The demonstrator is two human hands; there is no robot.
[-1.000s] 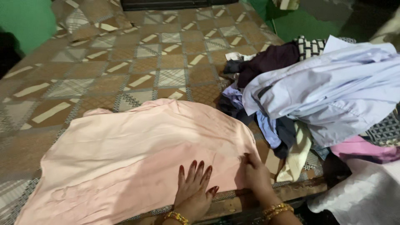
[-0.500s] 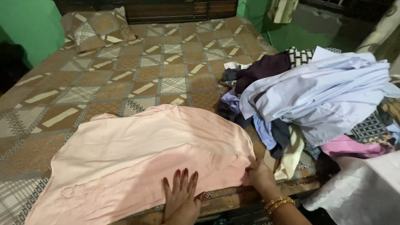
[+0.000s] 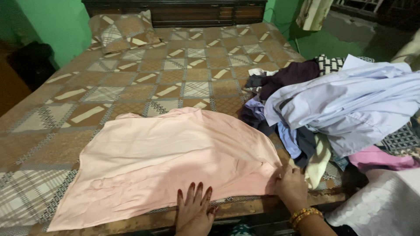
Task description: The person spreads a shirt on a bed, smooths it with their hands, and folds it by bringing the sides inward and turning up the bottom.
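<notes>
A pale pink shirt [image 3: 170,157] lies spread flat on the bed, its hem along the near edge. My left hand [image 3: 194,209] rests flat on the shirt's near hem, fingers together and pointing away from me. My right hand [image 3: 291,185] pinches the shirt's right corner at the bed's edge, beside the heap of clothes. Gold bangles circle my right wrist.
A brown patterned bedsheet [image 3: 144,83] covers the bed, with a matching pillow [image 3: 122,30] at the far left by the dark headboard. A heap of mixed clothes [image 3: 341,105], topped by a light blue shirt, fills the right side. White fabric [image 3: 385,205] lies at the lower right. Green walls surround.
The view has tilted up, showing more of the headboard. My left hand slid back along the hem; my right hand keeps its hold on the shirt's right corner.
</notes>
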